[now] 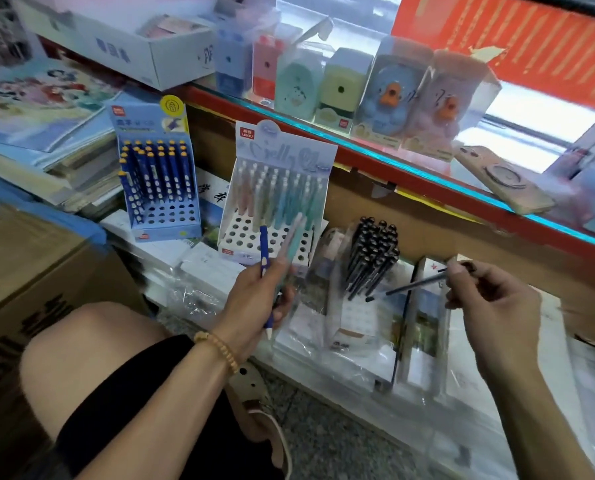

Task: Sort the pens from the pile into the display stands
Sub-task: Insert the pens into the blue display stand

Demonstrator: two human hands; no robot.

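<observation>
Right hand pinches one slim dark pen near its back end, tip aimed at the black stand, which looks nearly full. Left hand grips a mixed fistful: a blue pen with pale dimples and some pastel pens, fanned upward in front of the pastel stand.

The risk, I'd say: the dark pens are packed tight and leaning, so a nudge from the incoming tip could tip that cluster sideways. Holding the pen so far back gives little control for finding a hole. The left bundle is loose; the smooth barrels could slide out onto the crinkly plastic wrap below.

Both card stands are light, glossy and thin, perforated with round holes; the blue stand sits on stacked packets, likely wobbly. The barrels look like hard plastic, slim and round.
</observation>
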